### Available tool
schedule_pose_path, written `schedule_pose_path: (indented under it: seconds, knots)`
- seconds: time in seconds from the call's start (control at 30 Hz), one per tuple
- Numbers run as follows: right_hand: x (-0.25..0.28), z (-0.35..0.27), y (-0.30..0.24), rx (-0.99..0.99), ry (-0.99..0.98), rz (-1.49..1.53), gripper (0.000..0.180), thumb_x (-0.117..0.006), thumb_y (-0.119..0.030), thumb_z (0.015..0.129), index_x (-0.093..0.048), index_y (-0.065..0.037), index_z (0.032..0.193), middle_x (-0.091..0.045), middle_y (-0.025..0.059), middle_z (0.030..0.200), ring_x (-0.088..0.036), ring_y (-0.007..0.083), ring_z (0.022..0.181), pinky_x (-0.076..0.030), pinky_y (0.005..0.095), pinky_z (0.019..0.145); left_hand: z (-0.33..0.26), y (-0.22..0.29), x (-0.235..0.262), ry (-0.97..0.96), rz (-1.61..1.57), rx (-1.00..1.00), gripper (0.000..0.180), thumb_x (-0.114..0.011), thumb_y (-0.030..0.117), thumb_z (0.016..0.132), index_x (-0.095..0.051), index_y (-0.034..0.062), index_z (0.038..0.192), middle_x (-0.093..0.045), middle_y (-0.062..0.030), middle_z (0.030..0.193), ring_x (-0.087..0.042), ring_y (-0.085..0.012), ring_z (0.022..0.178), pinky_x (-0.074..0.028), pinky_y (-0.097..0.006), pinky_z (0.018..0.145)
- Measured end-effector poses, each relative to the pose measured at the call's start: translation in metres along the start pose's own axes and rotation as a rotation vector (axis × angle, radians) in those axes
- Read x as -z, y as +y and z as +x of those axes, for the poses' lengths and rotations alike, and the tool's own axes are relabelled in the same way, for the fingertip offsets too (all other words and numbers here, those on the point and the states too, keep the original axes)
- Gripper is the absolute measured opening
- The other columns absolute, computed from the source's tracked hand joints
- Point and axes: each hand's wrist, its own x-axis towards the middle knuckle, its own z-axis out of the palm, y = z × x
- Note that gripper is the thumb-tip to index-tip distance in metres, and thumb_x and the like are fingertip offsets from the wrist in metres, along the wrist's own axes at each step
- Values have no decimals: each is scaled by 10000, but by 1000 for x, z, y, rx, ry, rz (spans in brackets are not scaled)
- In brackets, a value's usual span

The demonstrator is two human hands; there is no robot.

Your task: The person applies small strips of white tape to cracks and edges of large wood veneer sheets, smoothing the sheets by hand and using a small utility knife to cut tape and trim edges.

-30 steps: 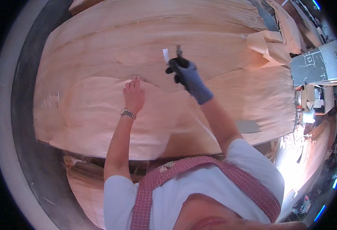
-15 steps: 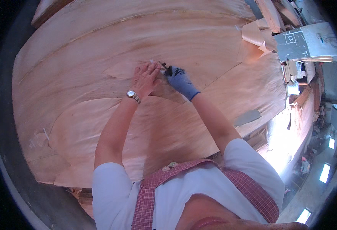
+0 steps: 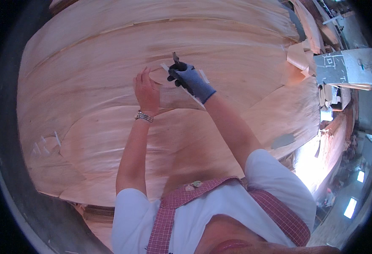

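Note:
My bare left hand (image 3: 147, 95), with a metal-banded watch (image 3: 144, 116) at the wrist, has its fingers stretched out over a wood veneer sheet (image 3: 110, 86). Just to its right my right hand (image 3: 192, 80), in a blue-grey glove with dark fingertips, is closed round a small dark hand tool (image 3: 176, 58) whose end points away from me. The tool's exact kind is not clear. A white strip (image 3: 165, 67) shows at the gloved fingers, and another white strip (image 3: 204, 76) beside the back of the glove. Below both hands runs a curved veneer edge (image 3: 110, 109).
Layered veneer covers the wide work surface, with a curled piece (image 3: 298, 59) at the far right. A grey patch (image 3: 283, 140) lies at the right edge. White strips (image 3: 46, 146) sit at the left. A grey box-like stand (image 3: 342, 65) is beyond the right edge.
My left hand has drawn left, away from the right one. My right hand has turned and shifted slightly left, with the tool tilted up; the view has moved slightly too.

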Motion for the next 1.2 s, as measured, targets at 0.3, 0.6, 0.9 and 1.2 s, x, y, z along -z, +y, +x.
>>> schedule_pose_path:
  seconds: [0.3,0.6,0.9,1.2]
  knots:
    - [10,34,27,106,81,-1035,269,-675,-250,884,-615,5,946,-678,125,777,-675,234,665,-510,378,546,17,-17,2,-305,255,-367,415,-593,87,833,-634,124,1245,-623,11,1310,-546,-191,1112,-418,-373,899]
    - [-34,27,-4,-86,-199,-809,306,-765,-241,820,-592,-31,960,-706,114,828,-673,173,653,-486,299,518,5,-37,23,16,-275,246,458,-596,108,850,-583,131,1307,-629,-90,1251,-574,-238,1102,-415,-415,946]
    - [31,-26,51,276,-95,-1380,303,-635,-298,866,-642,-28,1004,-681,235,1027,-658,390,945,-504,488,780,-41,30,21,-341,348,-215,574,-644,354,861,-513,209,1402,-531,-128,1370,-520,-312,1200,-377,-518,1002]
    - [193,-323,-68,20,236,0,264,-646,-281,938,-639,-62,1086,-694,51,809,-523,57,555,-410,197,506,-38,39,33,-619,554,-138,593,-585,397,911,-448,202,1453,-492,-114,1414,-497,-309,1233,-352,-530,1019]
